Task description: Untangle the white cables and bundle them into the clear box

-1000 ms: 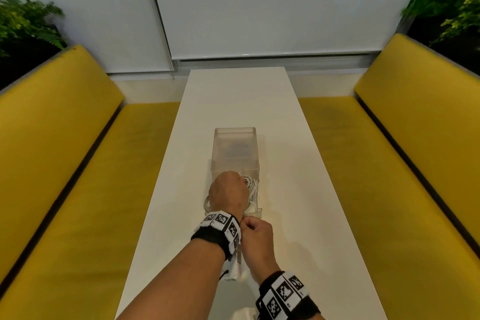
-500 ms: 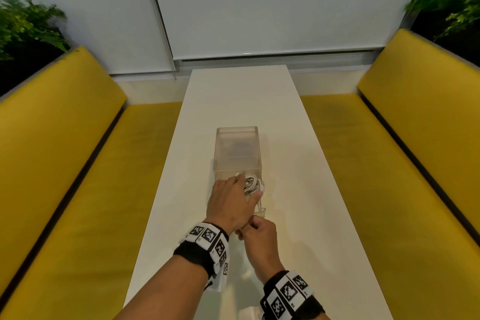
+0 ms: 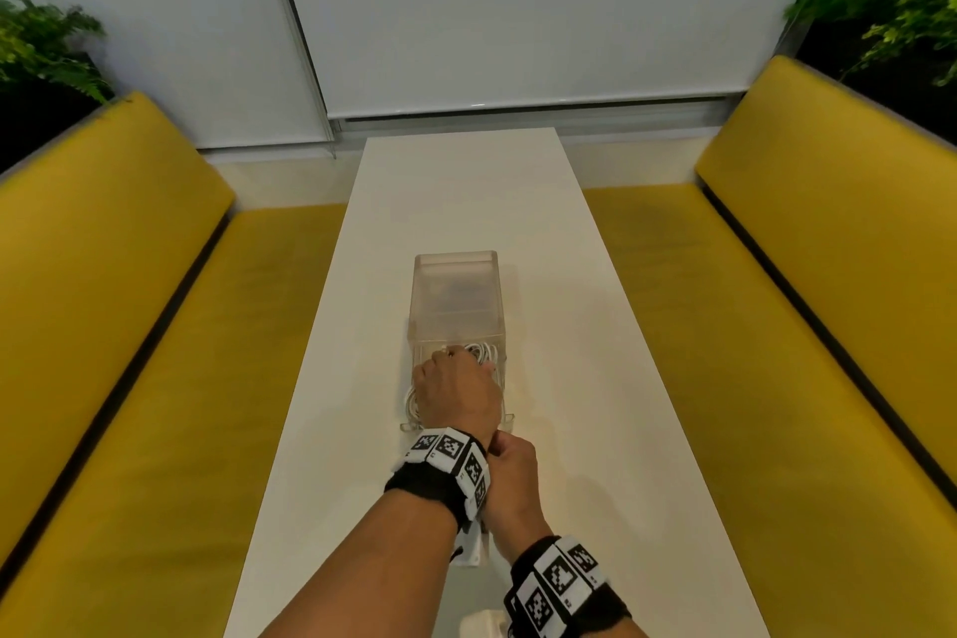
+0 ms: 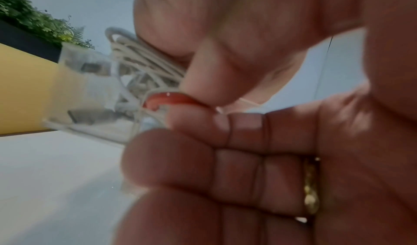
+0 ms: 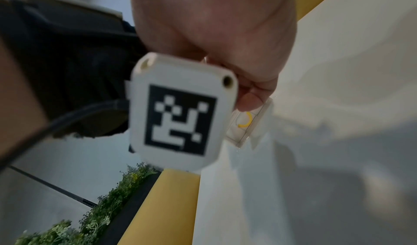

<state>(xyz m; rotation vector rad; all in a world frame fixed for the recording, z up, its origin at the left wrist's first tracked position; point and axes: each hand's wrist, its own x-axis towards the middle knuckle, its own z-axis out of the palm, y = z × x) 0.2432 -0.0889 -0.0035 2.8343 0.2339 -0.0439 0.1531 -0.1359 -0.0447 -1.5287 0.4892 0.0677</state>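
Observation:
A clear box [image 3: 455, 285] lies lengthwise on the white table [image 3: 466, 181]. The white cables [image 3: 482, 353] are coiled in its near end, with a loop showing at the left [image 3: 411, 402]. My left hand [image 3: 455, 391] covers them. In the left wrist view its thumb and forefinger pinch a red band [image 4: 168, 98] and a thin strand in front of the cable coil [image 4: 144, 59]. My right hand [image 3: 510, 469] is curled at the box's near right corner. There its thumb [image 5: 248, 100] presses on the clear corner flange [image 5: 252, 124], where a small yellow band shows.
Yellow benches run along the left [image 3: 103, 326] and right [image 3: 828, 326] of the narrow table. Plants stand behind both benches. A small white object [image 3: 481, 624] lies at the near table edge. My left wrist's marker tag [image 5: 180, 118] fills much of the right wrist view.
My left hand drew back with spread fingers, then moved forward again over the cables in the box's near end. My right hand stayed at the near corner.

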